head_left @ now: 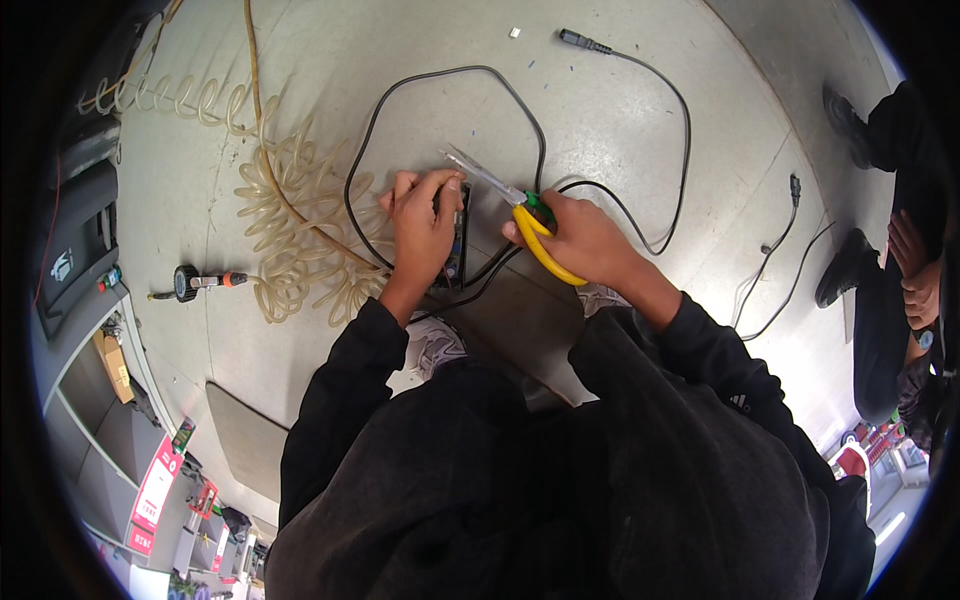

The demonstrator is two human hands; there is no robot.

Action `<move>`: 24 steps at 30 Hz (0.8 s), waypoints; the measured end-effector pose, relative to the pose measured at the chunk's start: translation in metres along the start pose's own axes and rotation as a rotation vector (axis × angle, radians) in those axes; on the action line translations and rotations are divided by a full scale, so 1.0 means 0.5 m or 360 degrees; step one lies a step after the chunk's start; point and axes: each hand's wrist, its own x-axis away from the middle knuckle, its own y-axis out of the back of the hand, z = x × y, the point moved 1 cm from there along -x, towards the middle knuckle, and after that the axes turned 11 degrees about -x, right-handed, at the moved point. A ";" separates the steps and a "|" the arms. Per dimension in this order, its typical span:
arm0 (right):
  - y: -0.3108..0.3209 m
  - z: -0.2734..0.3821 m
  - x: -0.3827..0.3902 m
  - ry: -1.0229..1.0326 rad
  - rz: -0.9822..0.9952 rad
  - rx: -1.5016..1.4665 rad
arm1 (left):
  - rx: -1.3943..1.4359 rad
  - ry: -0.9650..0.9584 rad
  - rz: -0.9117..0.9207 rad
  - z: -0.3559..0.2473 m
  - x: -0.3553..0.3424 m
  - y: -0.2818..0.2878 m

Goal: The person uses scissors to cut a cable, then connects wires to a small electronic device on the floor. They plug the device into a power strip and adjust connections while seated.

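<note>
My right hand (580,235) is closed around long-nose pliers (490,178) with yellow handles and long silver jaws. The jaws point up and left, slightly apart, and their tips are just beyond the fingers of my left hand (425,215). Those fingers are bent and pinched together; what lies between them is too small to make out. Beside that hand, a narrow dark part (460,235), with small components like a circuit board, is partly covered by the fingers. A black cable (465,70) loops on the floor around my left hand.
A coiled clear hose (290,220) spreads at the left, with a gauge fitting (187,283) on its end. The cable's black plug (585,40) lies at the far side. Another short cord (767,248) is at the right, near a seated person's shoes (845,268). Shelving (95,430) stands lower left.
</note>
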 end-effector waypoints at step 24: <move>-0.030 0.001 -0.020 0.0069 0.0177 -0.0082 | 0.0180 0.0030 0.0077 0.004 -0.003 0.003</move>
